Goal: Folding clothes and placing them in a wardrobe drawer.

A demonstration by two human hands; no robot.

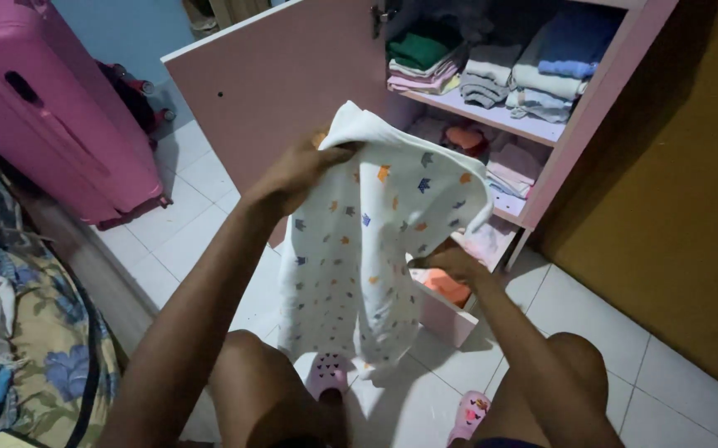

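Note:
I hold up a white garment [367, 241] printed with small orange and blue crown shapes; it hangs down in front of my knees. My left hand [301, 170] grips its upper edge at the left. My right hand [452, 261] is shut on the cloth lower down at the right. The garment hides part of the open pink cabinet [579, 124] behind it.
The cabinet's shelves hold stacks of folded clothes [500, 70], and its door [284, 91] stands open at the left. A pink drawer [446, 315] sits pulled out near the floor. A pink suitcase [52, 108] stands at the left beside a bed with floral bedding [35, 332]. Pink slippers [326, 373] are on my feet.

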